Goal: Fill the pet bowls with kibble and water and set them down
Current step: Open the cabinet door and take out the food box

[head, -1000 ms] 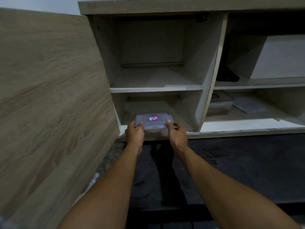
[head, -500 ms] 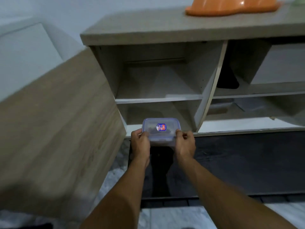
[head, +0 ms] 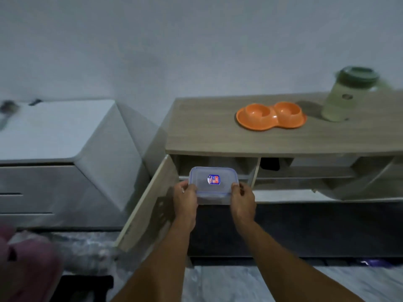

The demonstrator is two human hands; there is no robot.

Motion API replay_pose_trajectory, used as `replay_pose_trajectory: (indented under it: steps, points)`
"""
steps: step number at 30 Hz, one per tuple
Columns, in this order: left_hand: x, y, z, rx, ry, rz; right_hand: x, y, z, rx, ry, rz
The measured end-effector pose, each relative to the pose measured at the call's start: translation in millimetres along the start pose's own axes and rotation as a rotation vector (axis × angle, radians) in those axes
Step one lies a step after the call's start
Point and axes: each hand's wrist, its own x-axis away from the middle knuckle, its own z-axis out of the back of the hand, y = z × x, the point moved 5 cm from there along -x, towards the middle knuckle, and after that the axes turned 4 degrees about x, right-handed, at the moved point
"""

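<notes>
Lifted from the cabinet (head: 218, 136), the container (head: 213, 184) lies crosswise, lid-up, left hand (head: 185, 199), right hand (head: 243, 200) clamping its ends.

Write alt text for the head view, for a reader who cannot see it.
The left hand and right hand hold a clear box before an open cabinet. An orange double bowl and a jug stand on top.

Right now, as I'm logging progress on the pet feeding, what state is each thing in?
Container: lid on, gripped by left hand and right hand.
Double bowl: both wells look empty, on the cabinet top.
Cabinet door: open.
Green jar: upright, lid on.
</notes>
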Motion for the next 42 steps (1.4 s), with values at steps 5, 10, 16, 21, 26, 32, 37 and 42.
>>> replay_pose_trajectory:
  steps: [5,10,16,21,26,32,37,42]
  points:
    - [29.8,75.0,0.9,-0.01,-0.058,-0.069,29.4,-69.8,15.6,0.001,-0.001,0.069]
    - [34.7,124.4,-3.0,-0.094,-0.132,-0.12,37.9,-122.4,23.1,0.013,0.001,0.136]
    - [36.2,161.8,-14.4,-0.18,-0.105,-0.204,23.3,-156.4,31.4,0.037,0.015,0.171]
    - [4.4,165.8,-37.7,-0.213,-0.047,-0.253,-19.8,-164.3,21.8,0.072,-0.009,0.155]
    - [-44.5,166.7,-73.0,-0.242,-0.011,-0.242,-82.2,-170.3,4.6,0.102,-0.047,0.143]
    - [-84.3,171.4,-103.9,-0.291,0.017,-0.236,-142.6,-175.1,-18.1,0.173,-0.104,0.131]
    - [-115.1,166.3,-108.1,-0.357,0.04,-0.193,-170.6,-170.2,-40.8,0.199,-0.158,0.113]
    - [-142.6,168.6,-99.7,-0.373,0.048,-0.203,-186.4,-171.8,-62.1,0.219,-0.175,0.125]
